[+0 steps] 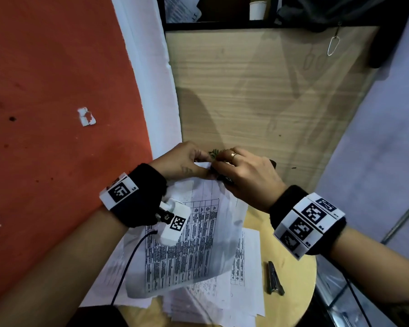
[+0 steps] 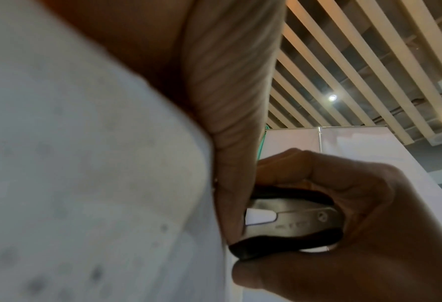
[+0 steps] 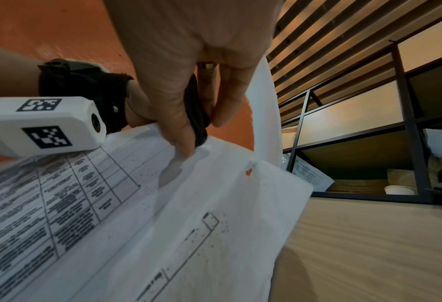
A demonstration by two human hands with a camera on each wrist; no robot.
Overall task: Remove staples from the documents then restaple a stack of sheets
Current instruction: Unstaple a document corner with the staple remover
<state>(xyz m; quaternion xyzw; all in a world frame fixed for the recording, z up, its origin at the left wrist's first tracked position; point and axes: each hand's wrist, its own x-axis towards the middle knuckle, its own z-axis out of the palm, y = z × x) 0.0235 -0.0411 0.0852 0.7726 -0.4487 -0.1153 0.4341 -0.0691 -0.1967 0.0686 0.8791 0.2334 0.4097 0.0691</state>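
Note:
A printed document [image 1: 194, 244] with tables hangs from its top corner, raised above the round table. My left hand [image 1: 189, 161] pinches that corner; in the left wrist view my thumb [image 2: 227, 102] lies against the sheet [image 2: 85, 163]. My right hand [image 1: 243, 171] grips a black staple remover [image 1: 224, 179] against the same corner. Its metal jaws [image 2: 292, 222] sit between black grips, squeezed by my right fingers [image 2: 357, 204]. In the right wrist view the remover [image 3: 195, 114] is above the paper, and a small torn hole [image 3: 249, 171] shows near the corner. No staple can be made out.
Several loose printed sheets [image 1: 243, 267] lie on the round wooden table [image 1: 293, 291], with a grey metal stapler [image 1: 274, 278] to their right. A wooden cabinet panel [image 1: 257, 90] stands behind, with a paper cup [image 1: 257, 10] on its shelf. An orange surface [image 1: 57, 114] is at left.

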